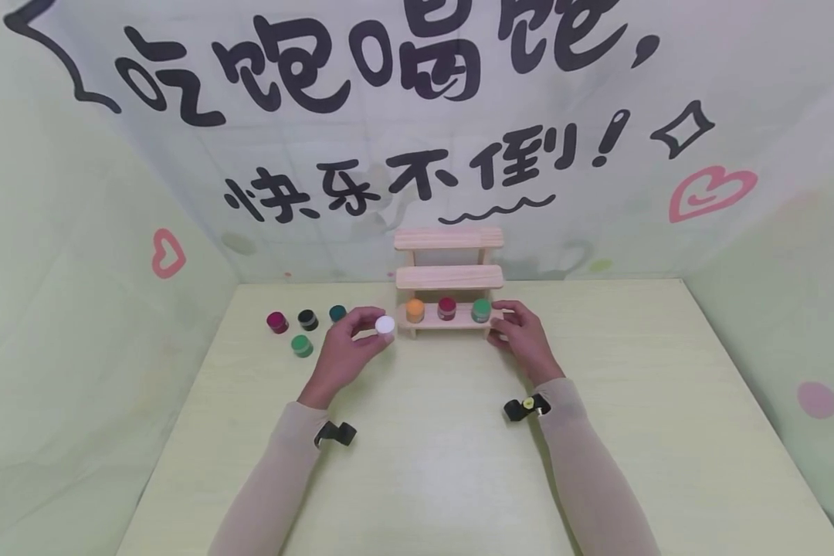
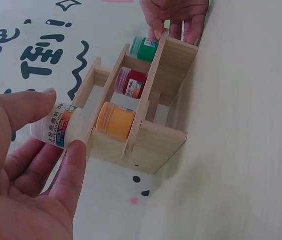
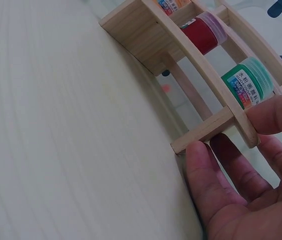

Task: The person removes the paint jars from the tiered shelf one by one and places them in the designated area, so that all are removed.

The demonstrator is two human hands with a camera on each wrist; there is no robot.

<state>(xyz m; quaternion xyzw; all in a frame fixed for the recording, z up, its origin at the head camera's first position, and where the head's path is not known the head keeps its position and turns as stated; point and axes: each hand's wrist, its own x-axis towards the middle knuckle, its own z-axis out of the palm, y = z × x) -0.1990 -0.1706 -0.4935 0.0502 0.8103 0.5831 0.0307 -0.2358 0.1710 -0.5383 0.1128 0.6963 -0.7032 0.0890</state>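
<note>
Two sleeves (image 1: 274, 479) front eight jars (image 1: 385, 325), fingers (image 2: 71, 175) pinching one.

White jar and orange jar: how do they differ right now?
The white jar is pinched in the left hand; the orange jar stands on the lowest step of the wooden stand. In the left wrist view, the white jar's label faces the camera, while only a sliver of the orange jar's shows. Both are small, round, labelled jars.
</note>
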